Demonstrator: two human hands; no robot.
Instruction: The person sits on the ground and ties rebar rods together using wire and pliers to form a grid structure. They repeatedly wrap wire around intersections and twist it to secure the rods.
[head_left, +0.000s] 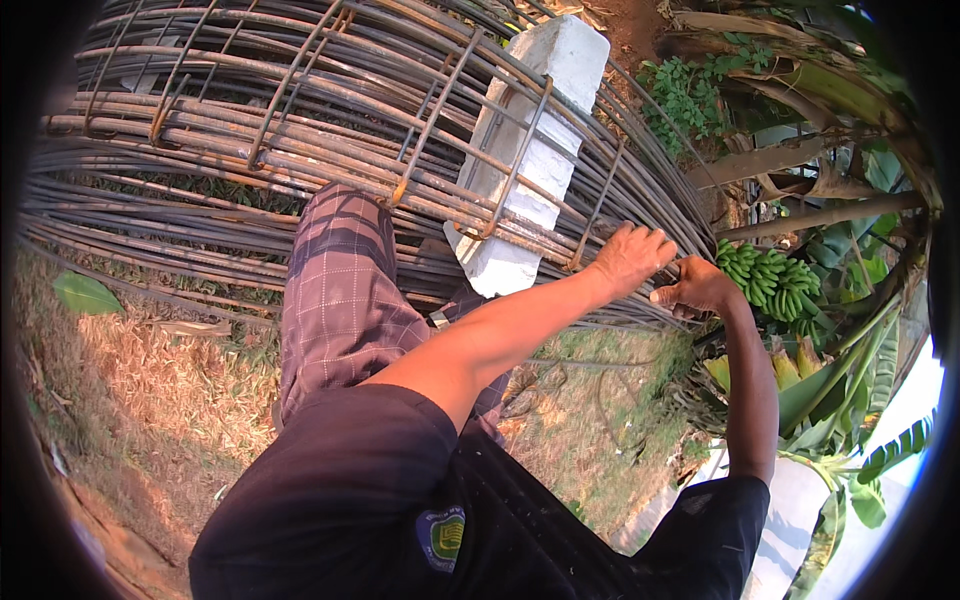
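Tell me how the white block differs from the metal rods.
The white block is pale and thick; the metal rods are rusty brown to grey and slender. The block is a single piece lying crosswise, whereas the rods run bundled lengthwise. Both are longer than wide.

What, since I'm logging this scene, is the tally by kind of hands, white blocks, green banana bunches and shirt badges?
Hands: 2 (left hand, right hand)
Blocks: 1 (white block among the metal bars)
Banana bunches: 1 (green banana bunch)
Badges: 1 (badge on the dark shirt)
Total: 5
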